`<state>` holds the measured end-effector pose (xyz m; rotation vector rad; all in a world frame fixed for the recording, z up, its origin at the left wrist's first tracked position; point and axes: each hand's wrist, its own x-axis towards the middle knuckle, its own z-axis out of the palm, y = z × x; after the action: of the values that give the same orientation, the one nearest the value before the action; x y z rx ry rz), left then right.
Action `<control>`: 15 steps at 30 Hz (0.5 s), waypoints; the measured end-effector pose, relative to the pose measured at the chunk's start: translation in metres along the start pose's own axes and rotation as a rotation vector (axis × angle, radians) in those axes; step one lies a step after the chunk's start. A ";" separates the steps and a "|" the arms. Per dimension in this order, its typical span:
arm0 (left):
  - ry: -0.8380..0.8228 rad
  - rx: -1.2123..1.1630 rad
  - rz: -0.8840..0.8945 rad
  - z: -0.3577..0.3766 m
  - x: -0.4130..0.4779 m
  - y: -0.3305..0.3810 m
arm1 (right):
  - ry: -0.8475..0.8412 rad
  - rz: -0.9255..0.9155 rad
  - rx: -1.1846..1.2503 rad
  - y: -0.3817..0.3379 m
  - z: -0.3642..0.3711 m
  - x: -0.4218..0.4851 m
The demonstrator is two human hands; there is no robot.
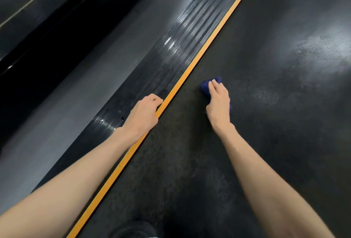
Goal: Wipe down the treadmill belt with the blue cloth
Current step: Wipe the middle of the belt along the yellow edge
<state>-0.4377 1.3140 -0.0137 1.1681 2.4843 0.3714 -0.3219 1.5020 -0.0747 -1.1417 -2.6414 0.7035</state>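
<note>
The dark textured treadmill belt (256, 78) fills the right half of the view. A small blue cloth (205, 85) lies on the belt near its left edge. My right hand (218, 102) presses flat on the cloth with straight fingers, covering most of it. My left hand (143, 113) rests on the ribbed black side rail (171, 61), fingers curled loosely over the orange stripe (201, 51) at the belt's edge. It holds nothing.
A grey floor strip (79, 93) runs left of the rail, with another dark machine (38, 19) beyond it. Pale reflections lie on the belt at the right. A dark knee or shoe (133, 228) shows at the bottom.
</note>
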 end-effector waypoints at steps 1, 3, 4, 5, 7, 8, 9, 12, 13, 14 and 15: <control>-0.024 0.011 -0.008 0.000 -0.002 0.002 | -0.010 0.015 0.007 -0.020 0.003 -0.013; -0.034 0.040 -0.018 0.000 -0.003 0.005 | -0.130 -0.234 -0.017 -0.046 0.016 -0.062; -0.020 0.052 -0.027 -0.001 -0.001 0.008 | -0.217 -0.420 -0.013 -0.047 0.024 -0.091; -0.001 0.057 -0.043 -0.002 0.001 0.011 | -0.294 -0.606 -0.014 -0.040 0.027 -0.109; 0.020 0.080 -0.078 -0.003 0.002 0.017 | -0.385 -0.915 -0.096 -0.017 0.015 -0.098; 0.015 0.105 -0.089 -0.003 0.003 0.019 | -0.349 -0.987 -0.141 -0.008 0.012 -0.079; 0.002 0.132 -0.096 -0.003 0.003 0.019 | -0.285 -0.953 -0.147 -0.002 0.009 -0.059; -0.014 0.121 -0.112 -0.003 0.002 0.011 | -0.083 -0.365 -0.085 -0.014 0.017 -0.024; -0.018 0.107 -0.112 -0.003 0.002 0.009 | -0.078 -0.204 -0.052 -0.028 0.023 -0.033; -0.029 0.099 -0.116 -0.004 0.002 0.009 | -0.100 -0.186 -0.067 -0.041 0.029 -0.050; -0.037 0.096 -0.119 -0.005 0.002 0.009 | -0.149 -0.311 -0.114 -0.050 0.034 -0.071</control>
<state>-0.4347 1.3209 -0.0057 1.0468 2.5493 0.1988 -0.3164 1.4087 -0.0780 -0.6996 -2.9243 0.6047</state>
